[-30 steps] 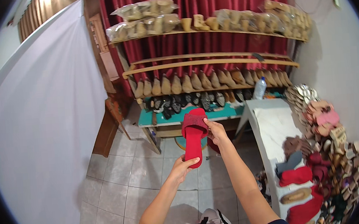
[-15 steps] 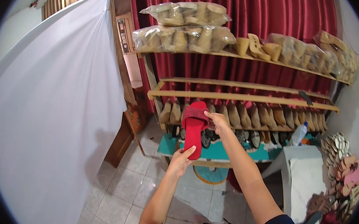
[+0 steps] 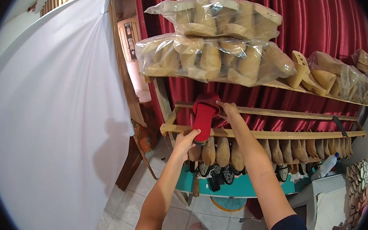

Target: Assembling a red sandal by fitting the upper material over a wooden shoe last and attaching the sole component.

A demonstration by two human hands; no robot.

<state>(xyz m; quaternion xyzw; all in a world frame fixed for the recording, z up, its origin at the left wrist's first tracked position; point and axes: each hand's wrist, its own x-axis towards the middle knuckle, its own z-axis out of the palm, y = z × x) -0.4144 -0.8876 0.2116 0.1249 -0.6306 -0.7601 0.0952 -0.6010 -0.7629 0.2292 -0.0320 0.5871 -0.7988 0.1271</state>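
A red slide sandal (image 3: pixel 204 117) with a darker red strap is held out in front of me, at the level of the wooden rack rails. My left hand (image 3: pixel 184 145) grips its heel end, thumb on top of the footbed. The fingers of my right hand (image 3: pixel 229 110) are closed on the right side of the strap, near the toe. Behind and below the sandal hangs a row of wooden shoe lasts (image 3: pixel 222 151). The rack's front rail (image 3: pixel 276 134) passes behind the sandal and my right forearm.
Clear bags of wooden wedge soles (image 3: pixel 210 59) lie stacked on the upper shelf. Patterned shoes (image 3: pixel 228 175) stand on a turquoise surface (image 3: pixel 241 189) below. A white cloth (image 3: pixel 58 116) hangs at left. A plastic bottle (image 3: pixel 327 165) and piled sandal parts (image 3: pixel 359 183) are at right.
Both hands have raised the sandal and carried it forward, toward the rack rails. My view has moved closer to the shelf, and the bagged soles look larger.
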